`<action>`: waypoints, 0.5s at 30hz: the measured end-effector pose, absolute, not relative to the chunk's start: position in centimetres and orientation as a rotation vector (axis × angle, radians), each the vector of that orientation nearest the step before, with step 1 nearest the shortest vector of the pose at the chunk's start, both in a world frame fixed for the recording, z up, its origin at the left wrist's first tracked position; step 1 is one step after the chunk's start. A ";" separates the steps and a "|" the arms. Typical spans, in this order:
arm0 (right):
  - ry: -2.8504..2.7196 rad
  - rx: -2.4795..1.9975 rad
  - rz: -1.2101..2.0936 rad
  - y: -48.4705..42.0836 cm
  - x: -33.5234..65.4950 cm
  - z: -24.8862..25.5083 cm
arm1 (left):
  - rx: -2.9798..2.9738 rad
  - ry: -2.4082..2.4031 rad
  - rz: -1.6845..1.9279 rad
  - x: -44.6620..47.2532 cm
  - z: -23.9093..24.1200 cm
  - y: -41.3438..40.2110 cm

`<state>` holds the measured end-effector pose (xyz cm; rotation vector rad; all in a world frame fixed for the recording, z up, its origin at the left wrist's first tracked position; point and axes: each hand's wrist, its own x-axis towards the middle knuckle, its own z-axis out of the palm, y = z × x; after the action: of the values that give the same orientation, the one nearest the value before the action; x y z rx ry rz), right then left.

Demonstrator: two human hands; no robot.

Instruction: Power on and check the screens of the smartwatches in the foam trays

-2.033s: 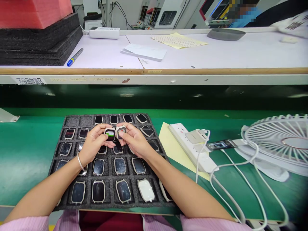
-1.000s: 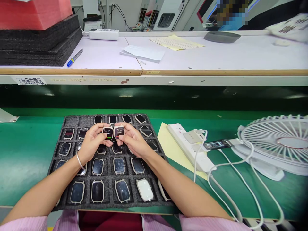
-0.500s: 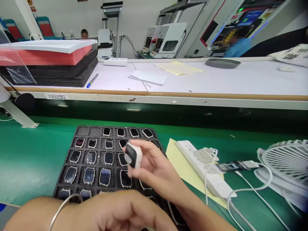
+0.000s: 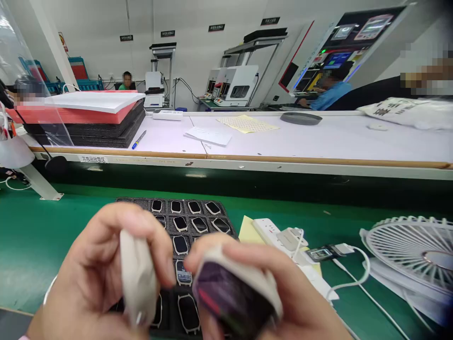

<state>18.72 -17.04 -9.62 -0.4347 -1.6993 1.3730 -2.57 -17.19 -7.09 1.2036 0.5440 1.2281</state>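
Observation:
Close to the camera, my left hand (image 4: 102,278) pinches a pale beige smartwatch body (image 4: 138,278), turned edge-on so its screen is out of sight. Beside it, my right hand (image 4: 283,283) grips a second smartwatch body (image 4: 237,297) with its dark, reddish-glinting screen tilted toward me. Neither watch has a visible strap, and both are blurred. Below and behind the hands lies a black foam tray (image 4: 136,202) with rows of watch bodies, such as one watch (image 4: 180,245) with a dark screen. My hands hide much of the tray.
To the right are a white power strip (image 4: 269,231) on yellow paper, a small cabled device (image 4: 320,254) and a white fan (image 4: 414,255). A raised white shelf (image 4: 255,146) crosses behind, bearing a foam stack (image 4: 102,130) and a pen (image 4: 139,140). People sit beyond.
My right hand has come nearer from over the tray, its watch now showing the screen. My left hand has risen from the bottom edge, a watch now visible in it. The view has tilted up.

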 end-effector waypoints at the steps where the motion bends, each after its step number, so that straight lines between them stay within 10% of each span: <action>1: -1.532 -0.460 1.443 -16.6 18.3 -9.4 | 1.222 0.527 1.273 -2.1 -6.6 -16.5; 15: -0.716 -0.721 1.923 -7.3 16.6 -15.1 | 1.099 0.984 1.234 -0.8 -14.2 -8.0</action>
<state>16.59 -7.32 -15.06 -0.7211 -0.7161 1.9229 -0.80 -8.04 -14.23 1.0989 0.9843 1.2337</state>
